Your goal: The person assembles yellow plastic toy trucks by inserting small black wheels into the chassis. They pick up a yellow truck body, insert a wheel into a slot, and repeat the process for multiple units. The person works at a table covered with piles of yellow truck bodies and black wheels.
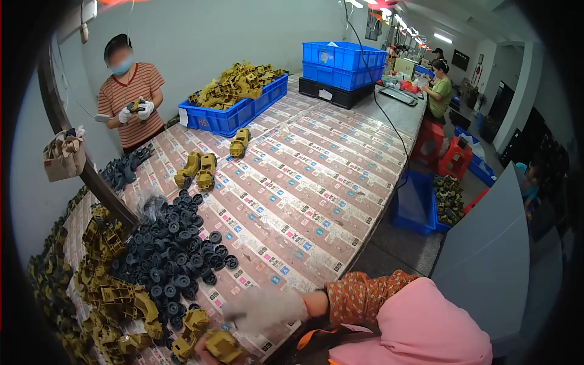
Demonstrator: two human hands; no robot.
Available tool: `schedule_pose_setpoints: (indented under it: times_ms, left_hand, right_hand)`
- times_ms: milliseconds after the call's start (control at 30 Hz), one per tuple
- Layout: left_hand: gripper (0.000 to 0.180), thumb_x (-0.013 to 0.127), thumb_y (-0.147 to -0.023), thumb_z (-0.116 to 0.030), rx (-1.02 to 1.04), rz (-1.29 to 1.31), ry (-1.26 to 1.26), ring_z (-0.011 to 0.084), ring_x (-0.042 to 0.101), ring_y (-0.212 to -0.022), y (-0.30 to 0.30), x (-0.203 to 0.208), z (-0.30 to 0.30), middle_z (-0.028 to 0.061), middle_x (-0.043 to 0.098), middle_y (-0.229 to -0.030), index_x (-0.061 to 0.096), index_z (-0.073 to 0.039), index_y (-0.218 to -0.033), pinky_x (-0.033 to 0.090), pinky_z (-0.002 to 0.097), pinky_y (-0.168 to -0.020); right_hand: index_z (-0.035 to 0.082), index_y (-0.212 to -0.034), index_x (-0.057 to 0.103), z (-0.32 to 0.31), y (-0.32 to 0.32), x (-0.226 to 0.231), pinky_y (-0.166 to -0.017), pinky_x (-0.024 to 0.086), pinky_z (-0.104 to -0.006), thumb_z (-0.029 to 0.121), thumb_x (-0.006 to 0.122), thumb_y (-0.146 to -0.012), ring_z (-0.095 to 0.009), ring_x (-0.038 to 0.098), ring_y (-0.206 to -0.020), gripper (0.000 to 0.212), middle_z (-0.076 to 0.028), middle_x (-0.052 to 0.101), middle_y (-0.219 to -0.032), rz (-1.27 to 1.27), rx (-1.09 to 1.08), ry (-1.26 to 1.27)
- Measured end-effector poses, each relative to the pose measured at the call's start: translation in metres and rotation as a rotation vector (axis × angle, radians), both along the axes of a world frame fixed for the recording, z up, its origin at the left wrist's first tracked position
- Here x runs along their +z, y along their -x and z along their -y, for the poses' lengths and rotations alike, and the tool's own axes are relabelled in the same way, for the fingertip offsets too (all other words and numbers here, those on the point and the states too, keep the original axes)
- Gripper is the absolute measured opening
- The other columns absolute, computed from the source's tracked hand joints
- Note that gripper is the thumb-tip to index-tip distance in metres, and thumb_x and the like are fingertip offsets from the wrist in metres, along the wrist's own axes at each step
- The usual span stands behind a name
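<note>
As the head view shows, the left hand, partly cut off, curls its fingers around a yellow truck body just nearer than the dark wheel pile; nearer and right of that pile, the gloved right hand is blurred, its opening and any hold impossible to tell

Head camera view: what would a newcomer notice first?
A heap of dark wheel parts on the left of the patterned table stands out, with yellow vehicle bodies piled beside it. Farther back, a blue crate brims with yellow parts. Nearest, the gloved right hand looks blurred.
</note>
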State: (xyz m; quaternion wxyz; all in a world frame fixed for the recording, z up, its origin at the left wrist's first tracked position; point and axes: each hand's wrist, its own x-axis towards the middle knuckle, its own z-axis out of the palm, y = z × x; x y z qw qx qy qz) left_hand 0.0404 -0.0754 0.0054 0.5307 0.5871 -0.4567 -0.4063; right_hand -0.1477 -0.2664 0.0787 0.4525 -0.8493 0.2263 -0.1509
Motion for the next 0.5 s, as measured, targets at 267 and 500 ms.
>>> schedule_pose_setpoints:
  times_ms: [267,500]
  left_hand:
    - [0.082,0.071,-0.104,-0.007,0.406,-0.257,-0.028,0.0231,0.063,-0.117,-0.035,0.024,-0.017,0.0109,0.058,-0.142,0.022,-0.008,-0.169,0.057,0.0369,-0.093]
    - [0.086,0.074,-0.102,-0.009,0.497,-0.29,-0.072,0.0246,0.063,-0.119,-0.023,0.033,-0.026,0.0116,0.057,-0.145,0.021,-0.008,-0.169,0.056,0.0383,-0.097]
  right_hand:
    - [0.001,-0.103,0.071,0.09,-0.021,-0.013,-0.077,0.061,-0.0531,0.023,0.065,-0.091,-0.039,0.076,-0.089,0.025,-0.023,0.075,-0.092,-0.388,-0.356,0.486]
    - [0.004,-0.103,0.072,0.071,-0.033,-0.046,-0.085,0.059,-0.0472,0.015,0.075,-0.085,-0.037,0.072,-0.099,0.022,-0.018,0.069,-0.107,-0.393,-0.194,0.586]
